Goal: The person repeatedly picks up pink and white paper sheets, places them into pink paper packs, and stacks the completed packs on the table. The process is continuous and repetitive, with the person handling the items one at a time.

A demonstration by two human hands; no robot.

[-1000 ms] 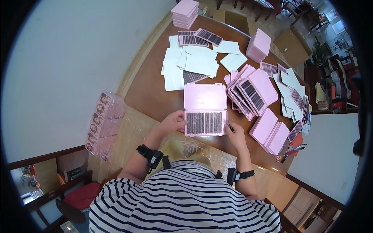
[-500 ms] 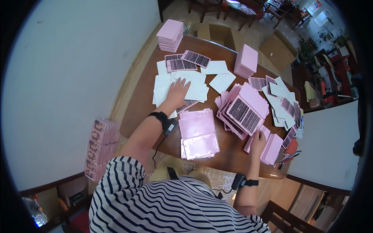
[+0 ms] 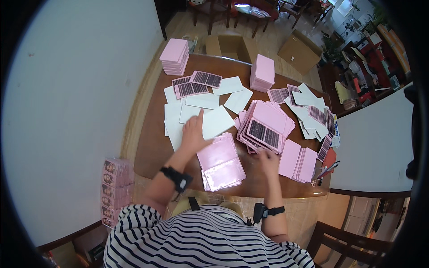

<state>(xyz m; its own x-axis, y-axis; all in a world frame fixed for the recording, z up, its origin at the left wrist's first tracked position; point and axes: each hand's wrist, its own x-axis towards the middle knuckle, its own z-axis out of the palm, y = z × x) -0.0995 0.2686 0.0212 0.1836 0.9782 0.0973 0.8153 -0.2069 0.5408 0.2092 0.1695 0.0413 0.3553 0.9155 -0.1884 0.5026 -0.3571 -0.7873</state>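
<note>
My left hand is over the left side of the table, with a white card between its thumb and fingers. More white cards lie spread beneath and beyond it. In front of me are open, empty pink cases, stacked and shiny. My right hand, fingers curled and blurred, is at the near edge of a pile of open pink cases. The top case holds trays with rows of black lash-like strips. Whether those fingers still touch the case is unclear.
Closed pink cases stand stacked at the far left and far middle. Filled trays lie on the cards. Right of the pile are pink cases, scissors and pens. Cardboard boxes sit beyond the table.
My left hand has drawn nearer to me and the white card has come with it toward the empty cases. The filled open case has settled on the pile, and my right hand has shifted left.
</note>
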